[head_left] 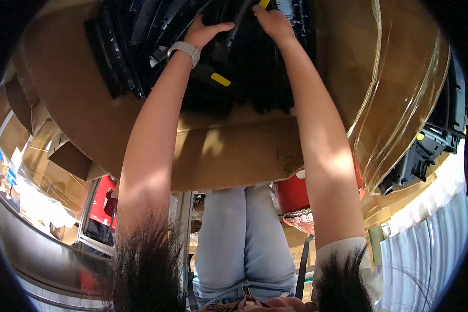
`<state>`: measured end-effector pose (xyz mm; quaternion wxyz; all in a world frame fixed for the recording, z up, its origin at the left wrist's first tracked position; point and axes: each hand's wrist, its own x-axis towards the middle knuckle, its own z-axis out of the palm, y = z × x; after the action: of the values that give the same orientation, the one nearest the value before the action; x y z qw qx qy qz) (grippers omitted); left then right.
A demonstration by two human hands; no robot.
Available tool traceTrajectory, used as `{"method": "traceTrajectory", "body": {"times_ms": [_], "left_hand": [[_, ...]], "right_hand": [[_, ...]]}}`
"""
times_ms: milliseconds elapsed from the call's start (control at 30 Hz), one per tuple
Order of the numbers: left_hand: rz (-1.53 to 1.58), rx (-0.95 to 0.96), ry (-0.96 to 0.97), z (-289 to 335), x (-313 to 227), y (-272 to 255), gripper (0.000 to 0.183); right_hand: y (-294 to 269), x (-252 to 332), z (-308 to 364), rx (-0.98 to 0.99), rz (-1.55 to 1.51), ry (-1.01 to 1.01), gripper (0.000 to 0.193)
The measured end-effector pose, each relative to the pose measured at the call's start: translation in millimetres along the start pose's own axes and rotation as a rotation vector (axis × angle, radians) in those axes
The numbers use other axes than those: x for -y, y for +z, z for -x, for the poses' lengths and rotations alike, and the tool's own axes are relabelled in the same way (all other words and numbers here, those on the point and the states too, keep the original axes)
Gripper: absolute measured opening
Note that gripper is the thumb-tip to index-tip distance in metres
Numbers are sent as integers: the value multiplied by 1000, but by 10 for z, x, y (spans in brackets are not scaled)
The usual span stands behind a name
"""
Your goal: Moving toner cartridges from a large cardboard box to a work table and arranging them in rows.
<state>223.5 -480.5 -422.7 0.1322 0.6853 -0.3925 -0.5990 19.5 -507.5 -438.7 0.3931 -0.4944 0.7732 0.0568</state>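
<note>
Both my arms reach into a large cardboard box (239,151) holding several glossy black plastic parts (112,52). My left hand (205,32), with a pale watch band on the wrist, is among the parts at the box's far side. Its thumb stands out to the right, apart from the fingers, and nothing shows in its grasp. To its right, my right hand (273,23) is closed at a black part beside a yellow strip (263,4); the fingers' far side is hidden. Another yellow label (220,79) lies on a dark part nearer me.
The box's near wall stands in front of my legs, and a cardboard side wall (400,93) with clear tape rises at right. More black parts (426,151) lie beyond it. Red bins (294,192) stand below, a metal frame (91,213) at left.
</note>
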Motion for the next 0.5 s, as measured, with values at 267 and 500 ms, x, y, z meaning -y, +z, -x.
{"method": "traceTrajectory", "body": {"times_ms": [267, 500], "left_hand": [[122, 63, 72, 17, -17, 4, 101], [192, 119, 137, -135, 66, 3, 95]], "right_hand": [[520, 102, -175, 130, -420, 66, 64], [-43, 454, 371, -8, -478, 20, 91]]}}
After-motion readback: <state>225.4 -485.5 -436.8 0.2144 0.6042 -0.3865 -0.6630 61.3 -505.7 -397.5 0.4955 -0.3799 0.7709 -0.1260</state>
